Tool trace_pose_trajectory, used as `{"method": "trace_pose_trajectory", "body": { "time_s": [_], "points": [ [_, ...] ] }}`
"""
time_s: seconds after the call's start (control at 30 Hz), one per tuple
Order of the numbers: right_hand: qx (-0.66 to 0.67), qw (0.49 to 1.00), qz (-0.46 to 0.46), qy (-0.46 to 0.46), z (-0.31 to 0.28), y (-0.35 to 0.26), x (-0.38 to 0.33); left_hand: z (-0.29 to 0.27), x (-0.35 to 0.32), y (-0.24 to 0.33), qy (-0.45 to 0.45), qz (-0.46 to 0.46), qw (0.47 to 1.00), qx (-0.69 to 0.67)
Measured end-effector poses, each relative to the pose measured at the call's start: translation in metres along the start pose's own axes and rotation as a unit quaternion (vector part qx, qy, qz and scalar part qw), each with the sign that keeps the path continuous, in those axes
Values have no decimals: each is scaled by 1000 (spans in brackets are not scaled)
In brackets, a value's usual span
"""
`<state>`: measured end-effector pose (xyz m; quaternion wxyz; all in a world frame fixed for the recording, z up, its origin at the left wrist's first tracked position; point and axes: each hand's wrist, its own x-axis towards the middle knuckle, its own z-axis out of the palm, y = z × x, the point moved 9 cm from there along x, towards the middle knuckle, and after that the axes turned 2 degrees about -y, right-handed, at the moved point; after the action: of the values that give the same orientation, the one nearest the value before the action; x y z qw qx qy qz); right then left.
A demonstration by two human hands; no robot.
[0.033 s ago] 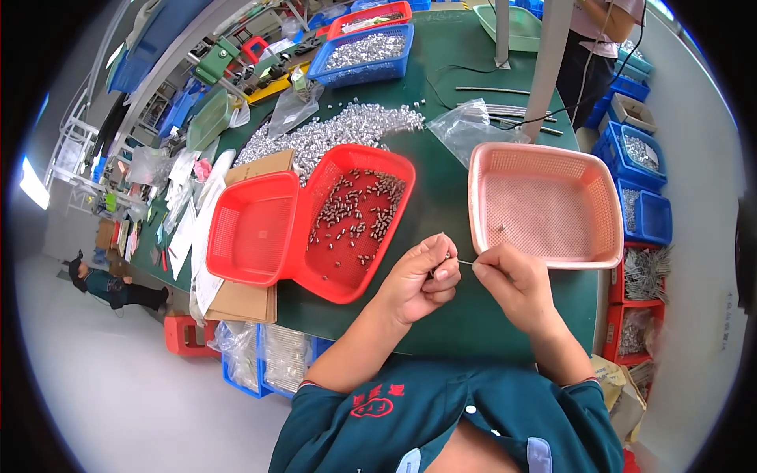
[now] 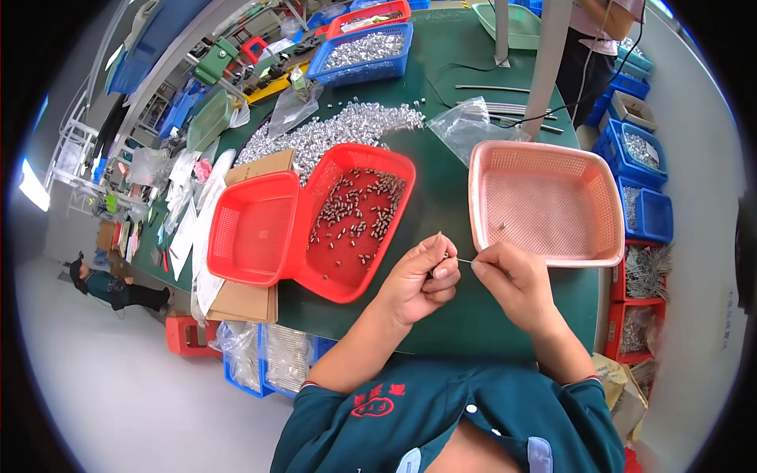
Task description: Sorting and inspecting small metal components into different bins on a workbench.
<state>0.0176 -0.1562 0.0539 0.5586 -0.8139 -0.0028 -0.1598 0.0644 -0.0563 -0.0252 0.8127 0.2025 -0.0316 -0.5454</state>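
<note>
Since everything's lined up across the green table [image 2: 449, 327], I'll go from the left: first a shallow red basket [image 2: 251, 236], its edge up against a longer red basket [image 2: 347, 273] with loose, dark metal parts [image 2: 386, 189] scattered inside. Next comes the left hand [image 2: 423, 276], thumb and forefinger pinching a small metal piece [image 2: 447, 255], other fingers curled in; can't tell how much else is tucked in there. From that pinch a thin rod [image 2: 465, 261] runs across to the right hand [image 2: 514, 285], which grips it between thumb and forefinger. I'd guess the piece is light, hard and a bit slippery, so fingertips around its sides seem best. The rod looks straight and fairly stiff, but something that skinny could probably bend, so I'd hold it close to the piece. Far right, just past that hand: a pink mesh basket [image 2: 544, 262] with one tiny part [image 2: 501, 226] in it.
</note>
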Motion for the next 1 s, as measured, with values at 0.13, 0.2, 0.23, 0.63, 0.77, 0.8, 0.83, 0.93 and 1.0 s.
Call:
{"method": "trace_pose_trajectory", "body": {
  "time_s": [0.13, 0.2, 0.23, 0.63, 0.77, 0.8, 0.83, 0.93, 1.0],
  "points": [
    [-9, 1000, -26, 3, 8, 0, 1, -12, -6, -2, 60, 7, 998, 10],
    [-11, 1000, -29, 4, 11, 2, 1, -18, -9, 0, 94, 19, 995, 37],
    [-35, 997, -66, 7, 13, -4, 2, -18, -11, -1, 94, 18, 995, 36],
    [-208, 967, -144, -30, 30, -29, -5, -12, -29, 26, 205, 196, 919, 274],
    [-81, 993, -86, -5, 15, -10, 0, -2, -23, 20, 147, 108, 964, 196],
    [-71, 995, -67, 2, 13, -5, 1, -2, -23, 15, 156, 74, 972, 157],
    [-71, 995, -68, 2, 13, -5, 2, -3, -22, 15, 156, 75, 972, 158],
    [-56, 996, -70, -6, 13, -6, 1, -6, -26, 19, 161, 92, 950, 253],
    [-63, 995, -61, -48, 18, -6, 0, -13, -34, 31, 204, 153, 934, 250]
  ]
}}
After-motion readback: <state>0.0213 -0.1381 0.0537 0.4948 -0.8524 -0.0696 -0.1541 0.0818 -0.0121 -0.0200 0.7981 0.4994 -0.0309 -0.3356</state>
